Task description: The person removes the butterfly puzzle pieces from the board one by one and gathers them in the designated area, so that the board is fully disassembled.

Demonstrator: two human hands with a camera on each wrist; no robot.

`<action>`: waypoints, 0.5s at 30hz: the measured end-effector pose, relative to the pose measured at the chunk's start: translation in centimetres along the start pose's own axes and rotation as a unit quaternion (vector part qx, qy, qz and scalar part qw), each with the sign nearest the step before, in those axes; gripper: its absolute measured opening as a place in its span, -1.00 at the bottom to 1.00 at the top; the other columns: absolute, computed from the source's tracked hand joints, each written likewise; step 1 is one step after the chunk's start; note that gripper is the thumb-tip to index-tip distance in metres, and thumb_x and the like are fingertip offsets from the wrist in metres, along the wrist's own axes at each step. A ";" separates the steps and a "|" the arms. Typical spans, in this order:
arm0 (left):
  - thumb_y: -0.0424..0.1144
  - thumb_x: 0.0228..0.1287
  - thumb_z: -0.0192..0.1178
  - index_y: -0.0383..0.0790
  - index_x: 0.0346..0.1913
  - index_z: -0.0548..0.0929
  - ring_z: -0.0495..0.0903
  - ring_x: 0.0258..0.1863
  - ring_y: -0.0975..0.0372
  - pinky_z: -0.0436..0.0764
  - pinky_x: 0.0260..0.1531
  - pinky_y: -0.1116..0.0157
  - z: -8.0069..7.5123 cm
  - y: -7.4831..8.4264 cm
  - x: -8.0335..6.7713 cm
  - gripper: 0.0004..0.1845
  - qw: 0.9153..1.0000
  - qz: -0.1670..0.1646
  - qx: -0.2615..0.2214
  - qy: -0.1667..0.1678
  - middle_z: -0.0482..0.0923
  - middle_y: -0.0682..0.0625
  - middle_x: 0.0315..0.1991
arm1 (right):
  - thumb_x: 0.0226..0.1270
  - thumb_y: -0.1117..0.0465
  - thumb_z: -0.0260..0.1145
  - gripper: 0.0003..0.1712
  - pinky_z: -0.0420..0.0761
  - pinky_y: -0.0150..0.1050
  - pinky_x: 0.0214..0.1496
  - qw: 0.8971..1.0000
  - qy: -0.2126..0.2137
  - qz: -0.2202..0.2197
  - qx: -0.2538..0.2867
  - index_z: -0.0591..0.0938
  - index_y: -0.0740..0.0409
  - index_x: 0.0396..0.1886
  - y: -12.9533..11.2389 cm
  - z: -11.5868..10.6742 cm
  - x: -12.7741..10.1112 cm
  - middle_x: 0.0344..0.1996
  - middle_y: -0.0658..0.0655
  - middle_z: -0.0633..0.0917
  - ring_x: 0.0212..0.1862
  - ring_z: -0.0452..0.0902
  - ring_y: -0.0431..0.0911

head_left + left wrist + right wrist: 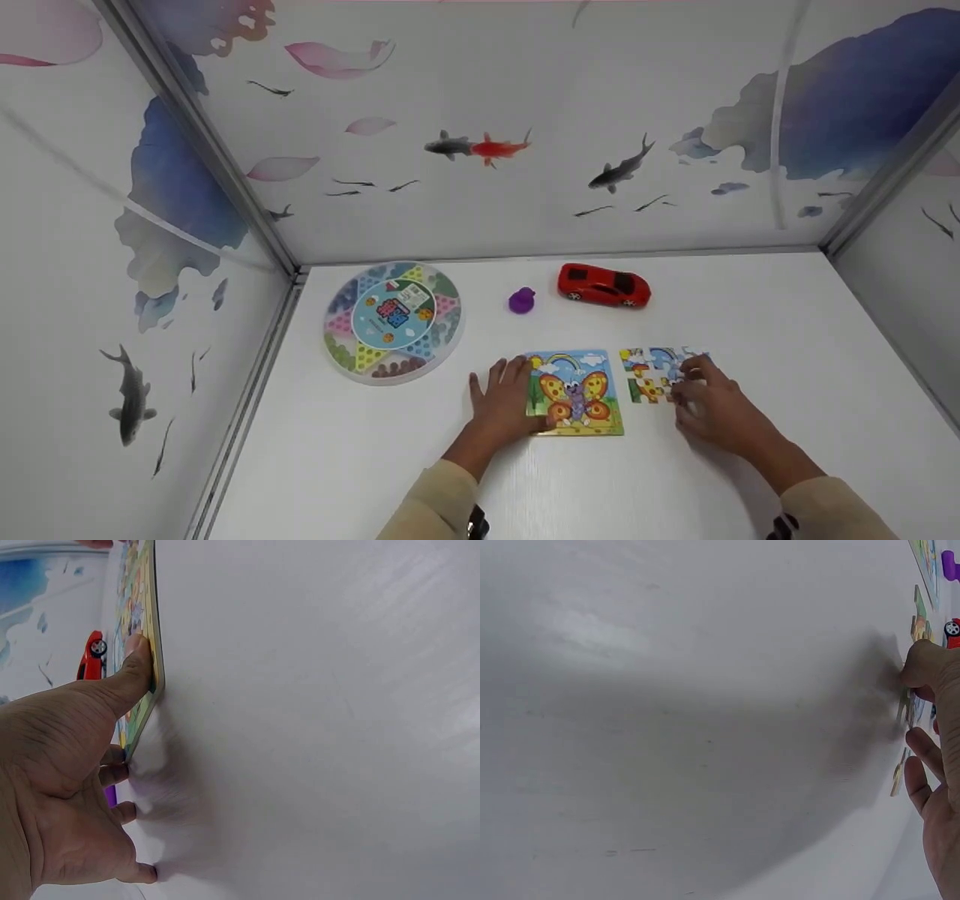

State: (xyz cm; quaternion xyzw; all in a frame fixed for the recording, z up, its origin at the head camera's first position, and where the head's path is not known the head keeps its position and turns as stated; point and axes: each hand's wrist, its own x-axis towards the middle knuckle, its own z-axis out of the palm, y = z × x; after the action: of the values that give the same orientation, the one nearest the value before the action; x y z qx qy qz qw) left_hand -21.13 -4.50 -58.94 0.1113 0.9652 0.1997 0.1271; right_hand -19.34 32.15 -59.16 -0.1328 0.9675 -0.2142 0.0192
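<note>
A square butterfly puzzle board lies flat on the table. My left hand rests at its left side, thumb pressing on the lower left corner. In the left wrist view the fingers are spread, their tips down on the table beside the board's edge. To the right of the board, several jigsaw pieces lie grouped together, showing parts of a similar picture. My right hand is over the right end of that group, its thumb and forefinger pinching a puzzle piece that they partly hide.
Behind the board stand a small purple duck and a red toy car. A round board game box with a colourful star lies at the back left. White printed panels wall the table at the back and sides.
</note>
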 end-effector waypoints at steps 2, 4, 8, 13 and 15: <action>0.25 0.25 0.58 -0.10 0.75 0.26 0.10 0.77 -0.06 0.02 0.68 -0.48 -0.1 0.1 0.0 0.14 1.000 0.000 -0.004 0.001 0.23 -0.01 0.74 | 0.45 0.22 0.52 -0.82 0.57 0.46 0.40 1.000 -0.001 0.000 -0.001 0.87 0.01 -0.01 0.1 0.0 0.0 0.34 0.27 0.54 0.36 0.60 0.32; 0.24 0.24 0.59 -0.09 0.74 0.26 0.10 0.77 -0.05 0.02 0.68 -0.47 -0.2 0.1 0.0 0.14 1.000 0.000 -0.006 0.002 0.24 -0.01 0.73 | 0.46 0.22 0.52 -0.82 0.59 0.46 0.40 1.000 0.001 -0.005 -0.006 0.87 0.03 0.00 0.1 0.0 0.0 0.32 0.27 0.56 0.34 0.61 0.29; 0.24 0.23 0.59 -0.09 0.74 0.27 0.11 0.76 -0.05 0.04 0.68 -0.47 -0.2 0.2 -0.1 0.14 1.000 -0.001 -0.003 0.004 0.25 -0.01 0.73 | 0.46 0.22 0.51 -0.79 0.64 0.40 0.33 1.000 0.002 -0.014 -0.019 0.88 0.06 0.03 0.1 0.1 0.0 0.22 0.24 0.64 0.25 0.63 0.21; 0.25 0.24 0.59 -0.09 0.75 0.26 0.12 0.76 -0.05 0.03 0.68 -0.47 -0.2 0.2 -0.1 0.14 1.000 -0.001 -0.006 0.004 0.24 -0.02 0.74 | 0.47 0.20 0.51 -0.78 0.66 0.38 0.30 0.999 -0.007 -0.013 -0.028 0.89 0.06 0.05 -0.1 0.1 0.1 0.14 0.19 0.70 0.20 0.66 0.17; 0.25 0.25 0.58 -0.09 0.75 0.26 0.11 0.76 -0.05 0.02 0.69 -0.46 -0.2 0.2 0.0 0.14 1.000 -0.002 -0.009 0.003 0.24 -0.02 0.74 | 0.47 0.19 0.51 -0.78 0.65 0.40 0.32 0.999 -0.007 -0.014 -0.030 0.89 0.06 0.05 -0.1 0.1 0.0 0.15 0.19 0.70 0.21 0.67 0.19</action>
State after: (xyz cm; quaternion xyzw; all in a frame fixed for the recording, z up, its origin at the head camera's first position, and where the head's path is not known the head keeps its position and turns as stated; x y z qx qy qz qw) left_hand -21.11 -4.38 -58.64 0.1072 0.9640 0.2086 0.1255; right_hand -19.32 31.99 -59.22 -0.1480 0.9715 -0.1842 0.0195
